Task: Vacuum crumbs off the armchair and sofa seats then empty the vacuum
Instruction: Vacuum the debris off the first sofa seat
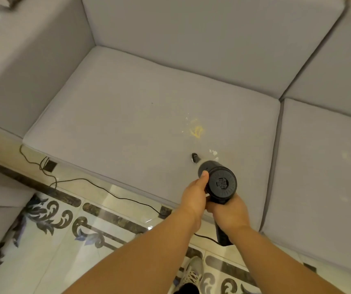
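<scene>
Grey upholstery: a corner sofa [128, 98] fills the view from above, its left-hand seat cushion [111, 115] flat and lightly creased.
Crumbs: a yellow scatter [197, 130] lies on that cushion toward its right front, with white flecks [212, 152] just beside the vacuum's front end; fainter pale specks [344, 155] dot the neighbouring cushion [329, 166] on the right.
Vacuum: a black handheld vacuum [221, 184] points down and away at the cushion, its round vented rear cap facing the camera and its narrow nozzle [194, 157] at or just above the fabric, near the crumbs; contact cannot be judged.
Right hand: the right hand [229, 213] is wrapped around the vacuum's handle below the body, fingers closed on it.
Left hand: the left hand [194, 195] steadies the left side of the body, thumb pressed on the barrel, fingers curled under against the vacuum.
Cable: a thin black cord [98, 183] snakes across the floor along the sofa's front edge, and a black cord shows again under the handle.
Floor: glossy cream tiles [49, 262] with dark ornate scroll borders.
Foot: a grey-laced sneaker [191, 274] shows between the forearms at the bottom edge.
</scene>
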`<state>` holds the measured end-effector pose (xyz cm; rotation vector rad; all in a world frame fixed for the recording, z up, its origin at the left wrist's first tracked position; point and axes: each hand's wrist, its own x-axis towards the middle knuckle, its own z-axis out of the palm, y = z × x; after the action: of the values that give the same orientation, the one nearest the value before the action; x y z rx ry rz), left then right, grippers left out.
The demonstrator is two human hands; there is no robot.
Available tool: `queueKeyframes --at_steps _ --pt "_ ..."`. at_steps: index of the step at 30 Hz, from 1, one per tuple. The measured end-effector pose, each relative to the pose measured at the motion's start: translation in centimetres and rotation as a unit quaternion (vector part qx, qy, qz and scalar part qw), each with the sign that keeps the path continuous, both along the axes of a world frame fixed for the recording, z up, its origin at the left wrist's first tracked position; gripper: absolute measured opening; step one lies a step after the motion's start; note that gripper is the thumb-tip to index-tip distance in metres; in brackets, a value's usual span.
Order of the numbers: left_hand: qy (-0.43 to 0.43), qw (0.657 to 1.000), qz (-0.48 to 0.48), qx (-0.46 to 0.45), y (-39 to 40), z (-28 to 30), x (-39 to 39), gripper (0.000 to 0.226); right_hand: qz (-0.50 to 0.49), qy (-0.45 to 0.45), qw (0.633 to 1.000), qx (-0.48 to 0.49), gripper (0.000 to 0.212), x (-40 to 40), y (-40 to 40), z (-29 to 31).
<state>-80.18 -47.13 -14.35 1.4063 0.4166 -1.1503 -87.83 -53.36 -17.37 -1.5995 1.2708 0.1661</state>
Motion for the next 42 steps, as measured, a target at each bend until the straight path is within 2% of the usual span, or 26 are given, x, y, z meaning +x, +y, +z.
queueKeyframes --at_steps 7,13,21,25,29,42 --pt "0.014 0.998 -0.057 -0.008 -3.1 0.4 -1.4 0.030 -0.079 -0.004 0.996 -0.032 0.034 -2.2 -1.6 0.9" --pt "0.016 0.998 -0.064 0.005 -4.7 -0.7 -2.3 0.037 -0.083 -0.013 0.996 -0.007 0.036 -3.3 -3.0 -0.3" --pt "-0.027 0.999 -0.024 0.012 -5.5 -0.7 0.6 0.031 -0.082 -0.058 0.995 0.024 0.039 0.4 -3.8 -0.9" --pt "-0.020 1.000 -0.017 -0.006 -5.7 -0.5 0.8 0.027 -0.075 -0.060 0.995 0.015 0.042 0.7 -4.6 -0.5" --pt "-0.018 1.000 -0.022 0.010 -5.9 -0.8 2.2 0.032 -0.057 -0.048 0.997 0.029 0.042 2.1 -4.9 -0.7" --pt "-0.017 1.000 -0.007 0.008 -4.4 -1.3 10.3 0.041 -0.083 -0.062 0.994 0.046 0.045 10.3 -3.2 -1.1"
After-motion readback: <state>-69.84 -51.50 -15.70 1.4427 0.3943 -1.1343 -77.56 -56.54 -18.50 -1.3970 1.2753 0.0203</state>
